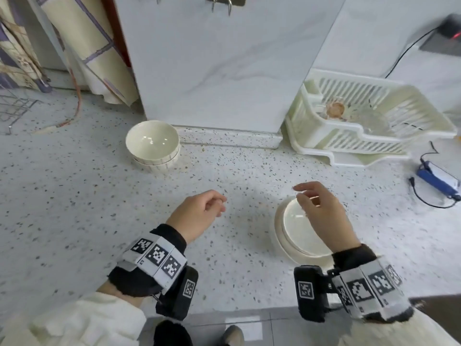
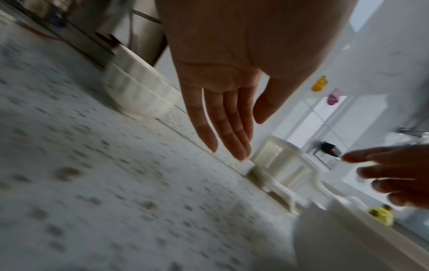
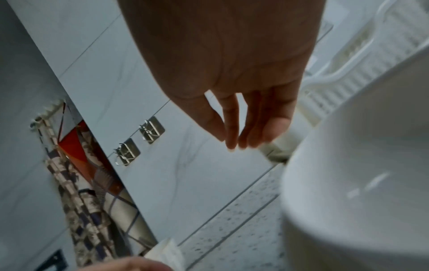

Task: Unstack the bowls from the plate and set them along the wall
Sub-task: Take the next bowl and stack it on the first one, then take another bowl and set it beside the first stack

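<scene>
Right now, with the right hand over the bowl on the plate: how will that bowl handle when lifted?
The bowl looks glazed and glossy, with highlights on it, so probably stiff, breakable and a bit slick. It sits on the plate, so it may slide on that smooth surface if nudged sideways. The right hand hovers with fingers relaxed; a firm rim pinch seems wise.

cream bowls (image 1: 152,146): stacked, by wall | bowl (image 1: 298,229): on plate (image 1: 279,242)
</scene>
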Tool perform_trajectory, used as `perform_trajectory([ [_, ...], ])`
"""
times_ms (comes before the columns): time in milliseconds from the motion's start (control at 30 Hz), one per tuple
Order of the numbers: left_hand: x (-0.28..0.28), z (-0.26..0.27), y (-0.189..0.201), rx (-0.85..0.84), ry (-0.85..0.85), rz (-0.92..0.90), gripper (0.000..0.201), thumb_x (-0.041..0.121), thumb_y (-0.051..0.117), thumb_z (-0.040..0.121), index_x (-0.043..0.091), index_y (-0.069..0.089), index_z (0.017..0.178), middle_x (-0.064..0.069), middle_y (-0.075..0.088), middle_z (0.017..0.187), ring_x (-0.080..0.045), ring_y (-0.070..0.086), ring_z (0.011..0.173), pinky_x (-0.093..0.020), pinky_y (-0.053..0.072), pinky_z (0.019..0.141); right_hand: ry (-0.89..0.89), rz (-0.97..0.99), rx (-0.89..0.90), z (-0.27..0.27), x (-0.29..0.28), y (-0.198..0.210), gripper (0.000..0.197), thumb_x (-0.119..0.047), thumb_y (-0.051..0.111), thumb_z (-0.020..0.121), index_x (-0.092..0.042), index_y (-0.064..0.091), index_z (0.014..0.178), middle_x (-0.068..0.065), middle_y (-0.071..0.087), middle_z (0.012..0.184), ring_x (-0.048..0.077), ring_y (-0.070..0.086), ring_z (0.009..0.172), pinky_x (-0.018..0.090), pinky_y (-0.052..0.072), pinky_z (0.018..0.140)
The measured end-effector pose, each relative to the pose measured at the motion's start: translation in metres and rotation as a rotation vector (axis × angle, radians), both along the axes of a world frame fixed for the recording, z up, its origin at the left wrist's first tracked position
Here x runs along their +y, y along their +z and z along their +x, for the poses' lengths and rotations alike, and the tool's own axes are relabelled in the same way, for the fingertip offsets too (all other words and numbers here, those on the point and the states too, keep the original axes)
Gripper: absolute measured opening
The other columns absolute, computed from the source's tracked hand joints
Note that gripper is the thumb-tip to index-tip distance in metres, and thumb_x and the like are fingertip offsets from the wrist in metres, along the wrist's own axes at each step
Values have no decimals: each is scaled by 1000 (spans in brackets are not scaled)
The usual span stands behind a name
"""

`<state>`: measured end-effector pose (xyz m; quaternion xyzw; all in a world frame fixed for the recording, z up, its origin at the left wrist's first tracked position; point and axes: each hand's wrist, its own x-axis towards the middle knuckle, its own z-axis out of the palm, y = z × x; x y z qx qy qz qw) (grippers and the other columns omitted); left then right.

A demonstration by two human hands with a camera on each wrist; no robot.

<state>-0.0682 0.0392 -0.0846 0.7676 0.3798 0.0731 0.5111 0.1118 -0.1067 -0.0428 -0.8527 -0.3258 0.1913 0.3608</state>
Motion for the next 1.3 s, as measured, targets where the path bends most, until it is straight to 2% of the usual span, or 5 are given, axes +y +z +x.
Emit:
perform_trajectory([
  [233,-69,54,6,-23,-122,95,29,31,40,92,24,54,116,7,68,97,-8,63,91,-30,52,83,-113,-143,-168,40,-66,-27,34,-23,52,87,-11,52,119,13,49,112,25,55,87,30,41,75],
  [400,-96,77,4,88,-174,200,40,38,39,92,24,41,129,6,61,98,-14,63,86,-36,54,77,21,-280,-92,47,-80,-38,34,-25,44,91,-10,47,121,4,59,76,24,55,75,31,43,64],
  [600,-104,85,1,172,-170,205,50,35,41,92,23,32,139,6,59,92,-16,59,78,-31,50,70,99,-287,-91,52,-80,-43,38,-15,33,90,-10,41,127,20,69,77,34,61,69,43,55,66],
  [833,-101,87,3,99,-177,180,46,35,42,91,25,35,136,1,66,96,-18,64,82,-39,55,76,86,-207,-75,52,-83,-27,44,-11,34,89,-16,39,132,10,65,60,17,52,48,30,47,55],
  [1300,-7,45,25,-181,87,160,41,37,34,94,26,43,132,3,58,116,0,58,86,-35,54,84,57,49,258,6,31,2,42,-8,34,91,-13,35,133,7,60,56,17,52,41,24,46,40],
])
